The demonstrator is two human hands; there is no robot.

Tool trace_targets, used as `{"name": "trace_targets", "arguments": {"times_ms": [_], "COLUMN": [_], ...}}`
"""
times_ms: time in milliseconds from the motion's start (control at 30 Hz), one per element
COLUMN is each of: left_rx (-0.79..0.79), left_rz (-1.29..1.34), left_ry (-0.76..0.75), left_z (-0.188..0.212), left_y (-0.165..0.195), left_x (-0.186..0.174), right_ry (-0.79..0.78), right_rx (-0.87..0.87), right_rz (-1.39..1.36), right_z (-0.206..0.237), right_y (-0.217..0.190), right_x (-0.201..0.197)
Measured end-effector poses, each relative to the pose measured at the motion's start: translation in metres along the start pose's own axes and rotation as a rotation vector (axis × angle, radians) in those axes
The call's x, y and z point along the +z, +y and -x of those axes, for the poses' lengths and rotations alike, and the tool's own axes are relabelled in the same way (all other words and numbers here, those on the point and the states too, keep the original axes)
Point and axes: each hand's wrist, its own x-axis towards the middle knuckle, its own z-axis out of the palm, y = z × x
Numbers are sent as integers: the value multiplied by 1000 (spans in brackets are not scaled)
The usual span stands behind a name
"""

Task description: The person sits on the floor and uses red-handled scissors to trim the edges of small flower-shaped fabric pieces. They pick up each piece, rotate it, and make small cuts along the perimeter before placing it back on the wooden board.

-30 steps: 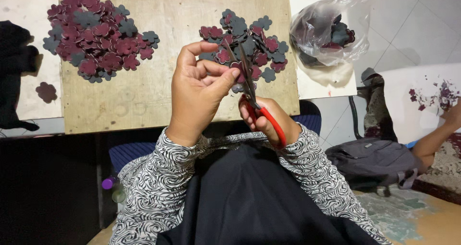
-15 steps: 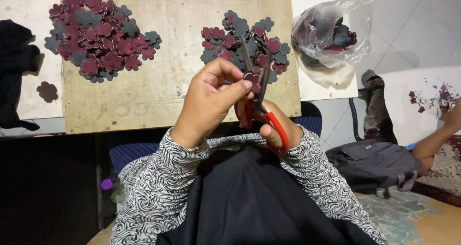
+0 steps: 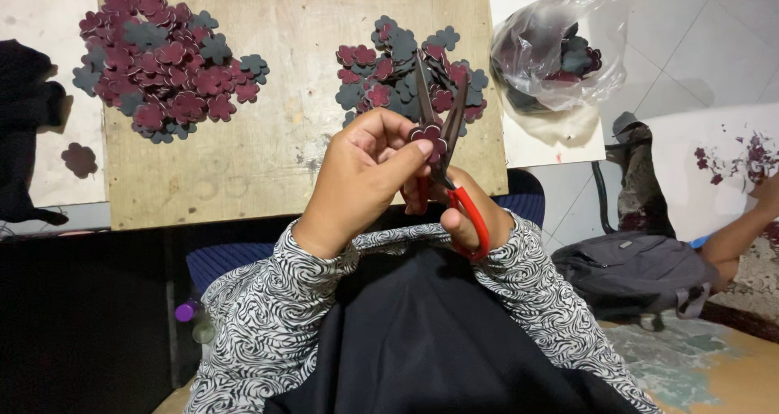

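**Scissor blades now spread around the flower piece**

Compared with half a second ago, the red-handled scissors stand with their blades opened in a V at the frame's centre, where they were nearly together. The left hand has turned, thumb and forefinger pinching a small maroon flower cutout between the blades. The right hand, just below, has its fingers curled through the handles. Behind lie the wooden board and two cutout piles.

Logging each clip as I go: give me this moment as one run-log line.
left hand: holds flower cutout | right hand: red scissors, blades open around cutout | board: two cutout piles
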Motion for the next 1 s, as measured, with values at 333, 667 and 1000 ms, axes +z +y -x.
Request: {"name": "trace_targets", "arguments": {"times_ms": [333, 667, 1000], "left_rx": [-17, 17, 44], "left_rz": [80, 3, -33], "left_ry": [-43, 20, 56], "left_z": [-3, -9, -11], "left_y": [-3, -13, -17], "left_x": [-8, -15, -16], "right_ry": [-47, 23, 131], "right_rx": [7, -29, -8], "right_rz": [42, 118, 89], "right_z": [-5, -9, -9], "right_y": [-20, -23, -17], "right_x": [4, 10, 18]}}
